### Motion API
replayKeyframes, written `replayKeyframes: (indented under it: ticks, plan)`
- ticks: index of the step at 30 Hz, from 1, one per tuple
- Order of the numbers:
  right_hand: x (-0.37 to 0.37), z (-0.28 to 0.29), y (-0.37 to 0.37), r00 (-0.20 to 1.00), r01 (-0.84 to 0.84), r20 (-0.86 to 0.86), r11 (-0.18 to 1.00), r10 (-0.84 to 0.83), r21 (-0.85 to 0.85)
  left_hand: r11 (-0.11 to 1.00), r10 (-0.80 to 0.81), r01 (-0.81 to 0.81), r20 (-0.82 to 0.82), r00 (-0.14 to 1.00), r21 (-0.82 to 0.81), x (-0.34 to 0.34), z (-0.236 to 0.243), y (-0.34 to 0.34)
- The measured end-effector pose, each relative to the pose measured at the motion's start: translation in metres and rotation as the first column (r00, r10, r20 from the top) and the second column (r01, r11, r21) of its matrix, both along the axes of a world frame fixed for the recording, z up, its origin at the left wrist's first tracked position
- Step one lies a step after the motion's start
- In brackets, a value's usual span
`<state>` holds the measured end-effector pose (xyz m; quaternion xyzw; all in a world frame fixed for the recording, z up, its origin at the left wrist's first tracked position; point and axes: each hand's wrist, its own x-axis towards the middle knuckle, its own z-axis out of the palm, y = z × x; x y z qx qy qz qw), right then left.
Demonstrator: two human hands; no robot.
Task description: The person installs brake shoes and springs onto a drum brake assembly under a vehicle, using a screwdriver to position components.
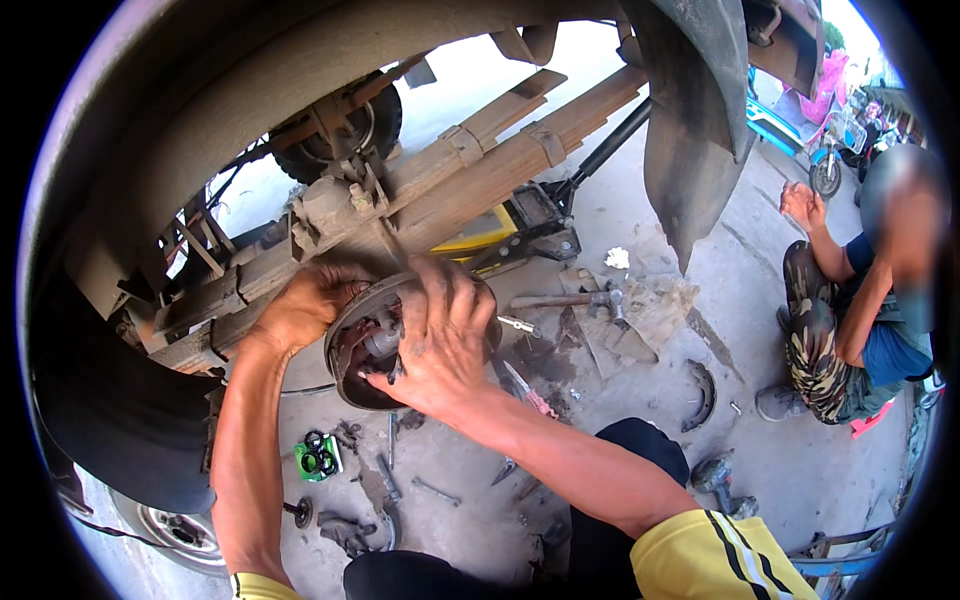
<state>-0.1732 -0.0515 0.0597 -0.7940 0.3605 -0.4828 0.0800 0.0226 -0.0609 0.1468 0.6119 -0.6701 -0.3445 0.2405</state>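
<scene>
Here, grey floor [640, 395], hammer [580, 299], round part [380, 343]

Our bare left hand [308, 302], wrist bent, grips the upper left edge of the round, dark metal drum [345, 380], forearm rising from below it. Our bare right hand [442, 345], its bent fingers grease-smudged, spreads over the drum's right side, forearm slanting from a striped yellow fabric sleeve [668, 560] at its lower right.
</scene>
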Motion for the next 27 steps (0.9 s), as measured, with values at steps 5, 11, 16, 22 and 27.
replayKeyframes:
  ticks: [5, 11, 16, 22, 27]
  plan:
    - [-0.001, 0.0, -0.001, 1.0, -0.003, -0.006, 1.0, 0.003, 0.009, 0.986, -0.149, 0.166, 0.313, 0.938, -0.027, -0.008, 0.018, -0.006]
    - [-0.004, -0.001, -0.005, 0.999, -0.009, -0.048, 1.0, 0.01, 0.025, 0.995, 0.017, -0.067, 0.53, 0.848, 0.075, -0.025, 0.02, -0.012]
    - [-0.007, 0.003, -0.002, 0.997, -0.023, -0.072, 1.0, 0.025, 0.02, 0.98, -0.071, -0.013, 0.411, 0.909, 0.197, -0.031, 0.024, -0.024]
    - [-0.006, 0.0, -0.005, 0.998, -0.042, -0.035, 0.999, 0.043, 0.03, 0.974, -0.079, -0.003, 0.35, 0.934, 0.228, -0.069, 0.054, -0.035]
    - [-0.002, -0.003, -0.003, 0.998, -0.063, 0.006, 0.997, 0.063, 0.044, 0.873, 0.176, -0.284, 0.287, 0.942, 0.397, -0.109, 0.083, -0.027]
